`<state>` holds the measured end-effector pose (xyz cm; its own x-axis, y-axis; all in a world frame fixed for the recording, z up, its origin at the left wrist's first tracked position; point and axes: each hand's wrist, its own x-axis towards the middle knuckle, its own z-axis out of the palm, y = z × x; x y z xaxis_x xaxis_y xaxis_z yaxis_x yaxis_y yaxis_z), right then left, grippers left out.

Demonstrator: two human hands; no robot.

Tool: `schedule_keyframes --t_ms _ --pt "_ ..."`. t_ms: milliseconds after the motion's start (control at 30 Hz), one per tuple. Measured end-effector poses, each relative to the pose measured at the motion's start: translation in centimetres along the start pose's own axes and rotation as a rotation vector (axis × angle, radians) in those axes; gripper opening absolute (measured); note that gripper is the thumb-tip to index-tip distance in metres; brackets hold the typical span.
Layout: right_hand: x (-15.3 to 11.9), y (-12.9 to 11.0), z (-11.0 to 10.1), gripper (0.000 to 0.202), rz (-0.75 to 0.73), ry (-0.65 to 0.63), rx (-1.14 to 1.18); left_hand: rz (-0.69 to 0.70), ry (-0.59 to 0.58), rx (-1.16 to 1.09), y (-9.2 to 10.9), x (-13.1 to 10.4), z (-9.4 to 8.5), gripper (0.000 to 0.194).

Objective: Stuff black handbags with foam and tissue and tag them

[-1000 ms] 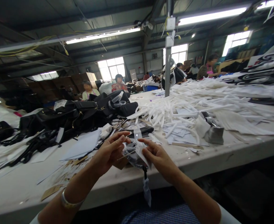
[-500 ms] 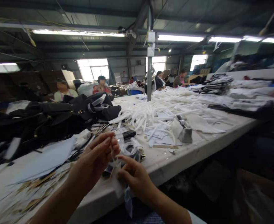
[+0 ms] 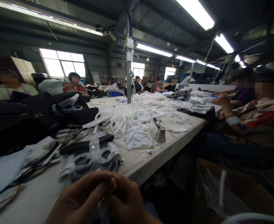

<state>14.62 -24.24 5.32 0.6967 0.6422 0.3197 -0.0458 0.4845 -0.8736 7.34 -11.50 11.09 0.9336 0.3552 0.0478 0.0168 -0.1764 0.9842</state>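
Note:
My left hand (image 3: 78, 200) and my right hand (image 3: 129, 199) meet low in the view, just off the table's front edge. Their fingers are closed and pinched together at the tips. A piece of clear plastic (image 3: 102, 213) hangs below the fingertips, mostly hidden by the hands. Just beyond them on the table lie coiled straps wrapped in clear plastic (image 3: 104, 157), with a small metal end showing. A long black padded piece (image 3: 87, 144) rests behind these coils.
White tubing strips (image 3: 127, 115) are heaped mid-table, beside a grey metal weight or holder (image 3: 160, 135). Black bags (image 3: 41, 115) pile up at left, near white sheets (image 3: 6, 171). A cardboard box (image 3: 202, 180) stands below at right. Co-workers sit around the table.
The view has swung right, bringing a co-worker at the right into sight. My hands have come lower and closer together; the dangling plastic is now mostly covered.

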Motion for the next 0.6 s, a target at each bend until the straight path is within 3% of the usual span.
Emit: schedule_keyframes --t_ms 133,233,400,500,600 --pt "-2.0 0.3 -0.7 0.028 0.134 0.094 -0.052 -0.109 -0.013 -0.173 0.5 -1.1 0.4 0.032" --pt "-3.4 0.0 -1.1 0.027 0.279 0.137 -0.119 -0.207 -0.021 -0.295 -0.5 -2.0 0.0 0.028" --pt "-5.5 0.9 -2.0 0.031 0.436 0.004 -0.159 -0.402 -0.006 -0.399 -3.1 -3.8 -1.0 0.029" --pt "-6.3 2.1 -2.3 0.036 0.551 -0.033 -0.077 -0.396 -0.061 -0.276 -4.5 -4.2 -1.6 0.031" --pt "-6.2 2.9 -2.8 0.037 0.589 0.085 -0.001 -0.249 -0.088 0.009 -5.3 -3.8 -2.3 0.033"
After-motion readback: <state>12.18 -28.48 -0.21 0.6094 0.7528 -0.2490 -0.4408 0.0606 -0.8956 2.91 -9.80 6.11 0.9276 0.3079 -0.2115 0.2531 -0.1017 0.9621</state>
